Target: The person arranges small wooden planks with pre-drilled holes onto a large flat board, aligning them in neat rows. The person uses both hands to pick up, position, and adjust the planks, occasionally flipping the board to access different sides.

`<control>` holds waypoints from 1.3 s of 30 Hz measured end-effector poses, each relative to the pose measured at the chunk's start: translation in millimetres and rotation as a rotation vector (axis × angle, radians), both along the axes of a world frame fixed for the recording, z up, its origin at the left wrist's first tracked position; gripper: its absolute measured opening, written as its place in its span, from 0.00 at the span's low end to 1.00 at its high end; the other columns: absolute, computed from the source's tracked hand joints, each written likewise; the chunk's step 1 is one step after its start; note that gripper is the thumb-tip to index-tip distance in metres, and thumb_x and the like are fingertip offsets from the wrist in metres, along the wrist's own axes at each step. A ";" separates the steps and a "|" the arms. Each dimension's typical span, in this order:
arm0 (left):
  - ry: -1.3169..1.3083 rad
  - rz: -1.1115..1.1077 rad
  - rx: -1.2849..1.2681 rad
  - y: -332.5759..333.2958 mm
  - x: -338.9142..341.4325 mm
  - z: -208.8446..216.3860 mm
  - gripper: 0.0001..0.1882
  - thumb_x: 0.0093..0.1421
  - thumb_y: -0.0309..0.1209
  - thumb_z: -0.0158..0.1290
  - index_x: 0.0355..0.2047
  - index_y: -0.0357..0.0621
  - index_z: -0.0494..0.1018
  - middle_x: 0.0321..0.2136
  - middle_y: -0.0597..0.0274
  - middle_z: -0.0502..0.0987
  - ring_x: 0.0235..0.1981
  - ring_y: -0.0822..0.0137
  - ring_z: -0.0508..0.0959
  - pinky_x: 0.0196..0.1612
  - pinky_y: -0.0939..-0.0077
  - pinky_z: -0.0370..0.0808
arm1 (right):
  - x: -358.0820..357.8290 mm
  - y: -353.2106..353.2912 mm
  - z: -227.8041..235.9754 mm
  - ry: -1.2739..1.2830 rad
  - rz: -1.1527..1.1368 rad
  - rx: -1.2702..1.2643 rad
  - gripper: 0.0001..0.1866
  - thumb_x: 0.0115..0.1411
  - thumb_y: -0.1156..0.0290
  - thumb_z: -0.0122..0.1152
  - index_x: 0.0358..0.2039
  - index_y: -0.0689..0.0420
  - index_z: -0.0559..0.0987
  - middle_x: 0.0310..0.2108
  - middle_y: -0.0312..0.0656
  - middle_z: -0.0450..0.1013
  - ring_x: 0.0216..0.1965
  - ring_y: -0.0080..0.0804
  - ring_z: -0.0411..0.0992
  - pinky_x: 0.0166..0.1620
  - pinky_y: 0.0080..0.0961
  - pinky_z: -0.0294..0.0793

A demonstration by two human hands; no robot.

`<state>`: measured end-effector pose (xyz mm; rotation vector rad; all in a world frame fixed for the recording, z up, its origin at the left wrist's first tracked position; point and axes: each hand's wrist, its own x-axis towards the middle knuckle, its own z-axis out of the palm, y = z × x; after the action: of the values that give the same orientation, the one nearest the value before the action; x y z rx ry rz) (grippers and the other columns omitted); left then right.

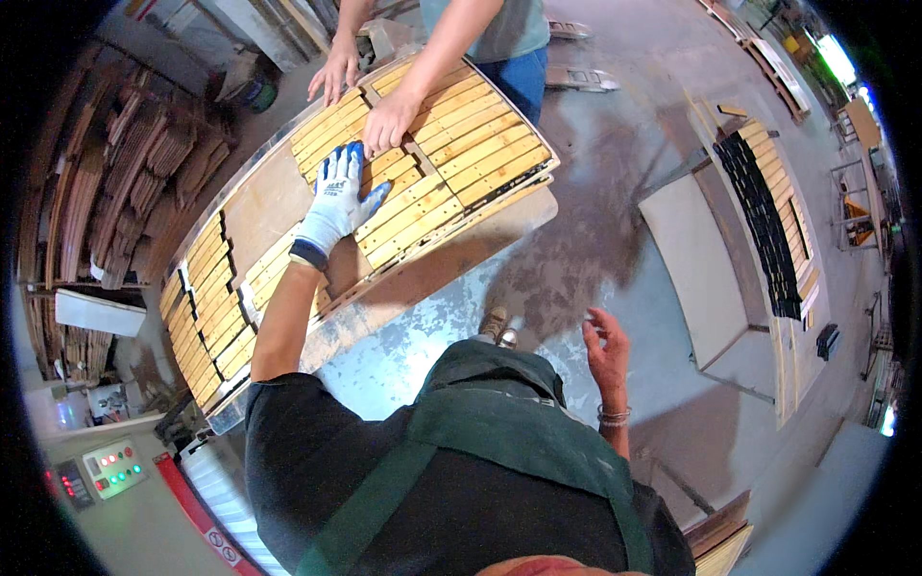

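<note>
My left hand [336, 200], in a white glove with blue fingertips, lies flat on rows of yellow wooden strips [471, 139], fingers spread. The strips cover much of a large tilted board [264, 213], whose bare brownish surface shows between groups of them. Just beyond my glove, a co-worker's hand [387, 119] presses on the strips, and that person's other hand [336, 73] touches the board's far edge. Away from the board, my bare right hand [606, 348] hangs in the air with loosely bent fingers apart and nothing in it.
Stacked brown boards [144, 163] fill the left side. A control panel [113, 468] with lit buttons stands at the lower left. To the right, a second stand carries wooden strips [780, 182] and a black slatted strip [759, 221], beside a pale curved panel [696, 264].
</note>
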<state>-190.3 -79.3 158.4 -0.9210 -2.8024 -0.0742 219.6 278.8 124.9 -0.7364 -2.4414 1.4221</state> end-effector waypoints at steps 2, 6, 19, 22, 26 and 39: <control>-0.090 0.044 0.005 6.3 -5.0 6.5 0.48 0.65 0.60 0.54 0.70 0.32 0.57 0.68 0.36 0.62 0.71 0.38 0.60 0.73 0.49 0.53 | -4.2 2.7 -0.5 -0.057 0.018 -0.025 0.16 0.66 0.71 0.64 0.53 0.61 0.80 0.47 0.48 0.81 0.44 0.35 0.80 0.44 0.31 0.80; -0.109 0.037 0.005 4.4 7.0 4.0 0.49 0.66 0.60 0.52 0.71 0.31 0.56 0.70 0.35 0.60 0.72 0.37 0.57 0.74 0.47 0.51 | -7.3 18.8 -12.3 -0.128 0.118 -0.008 0.17 0.65 0.71 0.65 0.53 0.60 0.79 0.47 0.49 0.80 0.43 0.41 0.80 0.44 0.34 0.80; 0.130 0.011 0.023 -2.6 -17.4 9.6 0.28 0.63 0.47 0.60 0.58 0.44 0.75 0.53 0.48 0.77 0.54 0.46 0.75 0.61 0.52 0.68 | -16.2 47.1 -27.8 -0.161 0.192 0.047 0.17 0.65 0.71 0.66 0.53 0.59 0.79 0.46 0.50 0.80 0.42 0.42 0.80 0.44 0.36 0.79; 0.101 0.105 -0.116 -9.0 -22.2 13.6 0.29 0.63 0.47 0.59 0.59 0.45 0.74 0.52 0.49 0.78 0.54 0.47 0.76 0.60 0.52 0.69 | -22.6 45.7 -28.6 -0.147 0.224 0.036 0.17 0.65 0.72 0.66 0.54 0.59 0.79 0.45 0.49 0.80 0.41 0.43 0.79 0.44 0.36 0.79; 0.010 0.156 -0.169 3.3 -35.3 26.5 0.30 0.64 0.46 0.59 0.61 0.45 0.71 0.52 0.47 0.77 0.54 0.44 0.76 0.59 0.48 0.68 | -29.9 40.8 -36.4 -0.112 0.241 0.025 0.17 0.64 0.73 0.66 0.53 0.59 0.79 0.44 0.49 0.80 0.40 0.43 0.79 0.44 0.37 0.79; 0.055 0.221 -0.003 -39.1 -27.3 56.0 0.29 0.68 0.51 0.56 0.62 0.48 0.73 0.59 0.45 0.75 0.62 0.46 0.72 0.66 0.52 0.66 | -33.0 23.5 -51.1 -0.181 0.314 0.037 0.17 0.64 0.73 0.65 0.54 0.59 0.79 0.48 0.49 0.79 0.42 0.43 0.79 0.47 0.37 0.79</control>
<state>-217.5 -118.4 214.4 -0.5994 -2.8325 -0.0131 186.7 302.3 73.7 -0.5093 -2.8164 1.4648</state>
